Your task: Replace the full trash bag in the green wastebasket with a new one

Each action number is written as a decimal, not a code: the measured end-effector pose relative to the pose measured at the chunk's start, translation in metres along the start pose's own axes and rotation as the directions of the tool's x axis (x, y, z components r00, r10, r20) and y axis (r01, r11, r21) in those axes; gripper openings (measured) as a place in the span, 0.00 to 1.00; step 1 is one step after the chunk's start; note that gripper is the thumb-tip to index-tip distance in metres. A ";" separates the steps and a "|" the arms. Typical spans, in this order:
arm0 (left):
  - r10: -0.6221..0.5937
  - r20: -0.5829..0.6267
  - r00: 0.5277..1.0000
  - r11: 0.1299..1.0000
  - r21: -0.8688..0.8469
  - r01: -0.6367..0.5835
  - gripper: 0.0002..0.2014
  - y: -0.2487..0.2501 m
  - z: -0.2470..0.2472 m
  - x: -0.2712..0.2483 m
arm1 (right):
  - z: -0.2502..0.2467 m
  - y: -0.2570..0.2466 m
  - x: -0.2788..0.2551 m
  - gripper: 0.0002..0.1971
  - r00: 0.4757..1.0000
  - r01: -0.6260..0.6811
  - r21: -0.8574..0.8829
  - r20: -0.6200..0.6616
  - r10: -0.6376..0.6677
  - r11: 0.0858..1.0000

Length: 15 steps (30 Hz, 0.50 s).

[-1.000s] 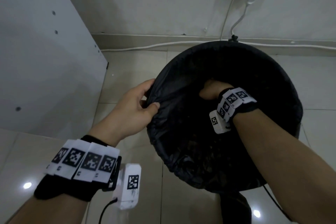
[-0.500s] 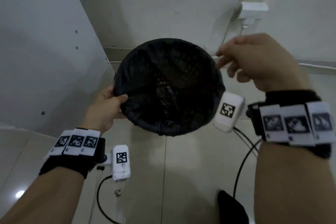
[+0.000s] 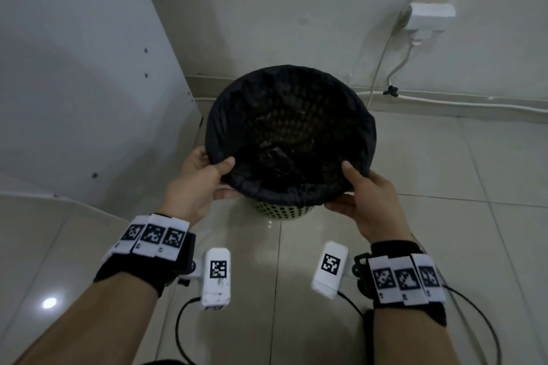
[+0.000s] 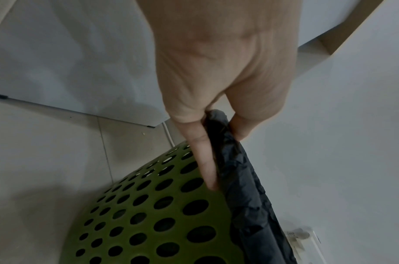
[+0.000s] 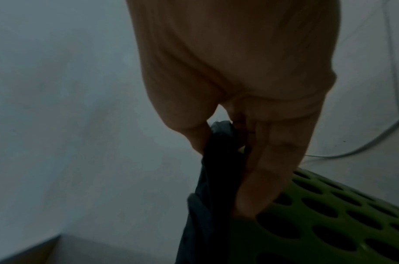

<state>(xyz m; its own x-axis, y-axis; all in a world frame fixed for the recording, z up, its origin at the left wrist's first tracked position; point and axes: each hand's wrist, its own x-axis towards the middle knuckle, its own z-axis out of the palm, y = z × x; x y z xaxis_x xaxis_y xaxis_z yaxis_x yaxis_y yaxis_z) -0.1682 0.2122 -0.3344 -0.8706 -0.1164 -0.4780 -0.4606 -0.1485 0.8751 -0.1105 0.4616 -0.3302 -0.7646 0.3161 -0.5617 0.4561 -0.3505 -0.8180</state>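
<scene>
one wastebasket point(image 3: 281, 212), one bag point(image 3: 267, 133), two hands point(image 3: 198, 184)

No readable text, brand, number or label anywhere in the three views. Only printed marks — black-and-white square coded tags, not letters: three on the white band point(image 3: 154, 235) of the left wrist, three on the white band point(image 3: 406, 278) of the right wrist, one each on the two white camera housings point(image 3: 218, 272) point(image 3: 329, 267) below the wrists. Tiny dark specks under the band tags — too small to read. Wall adapter point(image 3: 430, 13), wastebasket and bag carry no legible print.
</scene>
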 end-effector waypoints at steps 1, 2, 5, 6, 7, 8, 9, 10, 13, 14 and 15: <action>-0.005 0.004 1.000 1.000 -0.007 0.005 0.14 -0.002 -0.001 0.000 | -0.002 -0.001 0.000 0.20 1.000 -0.003 0.009 0.012 0.003 1.000; -0.005 0.010 1.000 1.000 -0.014 0.005 0.14 -0.003 -0.002 0.000 | -0.003 -0.001 0.001 0.20 1.000 -0.005 0.013 0.017 0.004 1.000; -0.006 0.014 1.000 0.999 -0.047 0.007 0.11 -0.004 -0.006 -0.001 | -0.002 -0.003 0.006 0.20 1.000 -0.025 0.010 0.018 0.024 1.000; -0.018 0.007 1.000 0.998 -0.053 0.019 0.11 -0.003 -0.007 -0.002 | -0.001 -0.005 0.007 0.20 0.999 -0.037 -0.005 0.015 0.037 0.999; -0.037 0.000 0.999 0.998 -0.058 0.037 0.13 -0.001 -0.010 -0.005 | 0.000 -0.008 0.007 0.21 0.998 -0.056 -0.032 0.016 0.057 0.998; -0.066 -0.022 0.998 0.997 -0.050 0.065 0.16 0.003 -0.012 -0.009 | 0.000 -0.012 0.006 0.22 0.996 -0.083 -0.079 0.001 0.084 0.993; -0.097 -0.049 0.994 0.995 -0.022 0.096 0.20 0.004 -0.015 -0.014 | -0.001 -0.016 0.004 0.23 0.994 -0.113 -0.146 -0.027 0.110 0.983; -0.127 -0.084 0.988 0.991 0.027 0.129 0.23 0.007 -0.018 -0.020 | -0.003 -0.021 0.000 0.26 0.990 -0.139 -0.232 -0.066 0.127 0.963; -0.191 -0.160 0.969 0.973 0.098 0.208 0.20 0.021 -0.027 -0.053 | -0.014 -0.043 -0.022 0.30 0.980 -0.164 -0.430 -0.172 0.098 0.888; -0.220 -0.164 0.962 0.962 0.124 0.242 0.18 0.027 -0.030 -0.068 | -0.017 -0.054 -0.034 0.28 0.980 -0.164 -0.480 -0.181 0.086 0.862; -0.248 -0.153 0.957 0.956 0.122 0.267 0.15 0.032 -0.032 -0.085 | -0.022 -0.064 -0.049 0.26 0.982 -0.157 -0.499 -0.171 0.081 0.852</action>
<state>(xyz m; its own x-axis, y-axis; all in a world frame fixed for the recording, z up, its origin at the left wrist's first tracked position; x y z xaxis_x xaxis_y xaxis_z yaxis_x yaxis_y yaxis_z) -0.1031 0.1855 -0.2678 -0.6922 -0.2246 -0.6859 -0.6941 -0.0533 0.7179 -0.0916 0.4881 -0.2532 -0.6361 0.4328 -0.6388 0.7360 0.0915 -0.6708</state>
